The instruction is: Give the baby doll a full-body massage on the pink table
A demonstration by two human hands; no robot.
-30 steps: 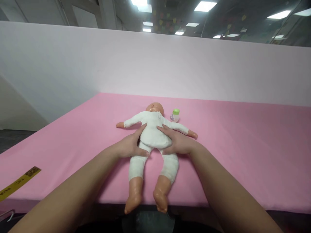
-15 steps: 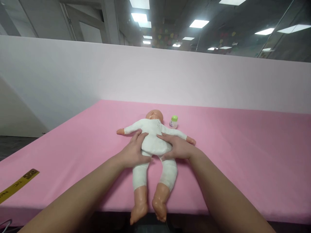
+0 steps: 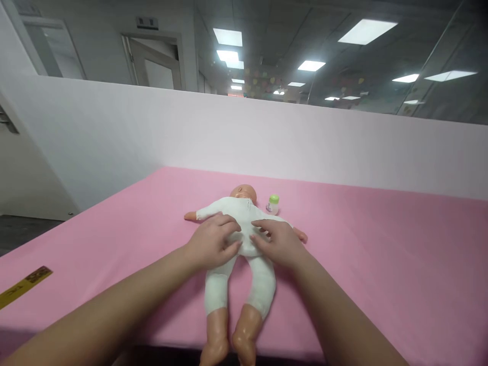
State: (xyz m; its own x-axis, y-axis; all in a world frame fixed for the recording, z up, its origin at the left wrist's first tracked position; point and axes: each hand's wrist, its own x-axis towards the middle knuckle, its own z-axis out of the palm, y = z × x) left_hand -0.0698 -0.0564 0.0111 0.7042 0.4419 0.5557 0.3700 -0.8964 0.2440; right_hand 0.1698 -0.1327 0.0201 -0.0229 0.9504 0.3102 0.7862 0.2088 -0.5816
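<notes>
A baby doll (image 3: 246, 218) with a white cloth body lies on the pink table cover (image 3: 366, 254), its head at the far end, face turned aside, and its feet at the near edge. My left hand (image 3: 215, 240) is over the left side of the doll's lower back, fingers apart and curved. Over the right side is my right hand (image 3: 280, 243), its thumb and fingers also apart. Neither hand is closed round the doll; whether the fingertips touch the cloth is hard to tell. Beside the doll's head stands a small clear jar with a green lid (image 3: 273, 204).
A yellow tape strip with black print (image 3: 25, 287) lies on the cover at the left. Behind the table runs a white low wall (image 3: 297, 142) with glass above it. A door (image 3: 30, 168) is at the far left.
Both hands have loosened from the doll's sides and moved inward over its lower back, the thumbs now off the upper legs. The view has tilted up a little.
</notes>
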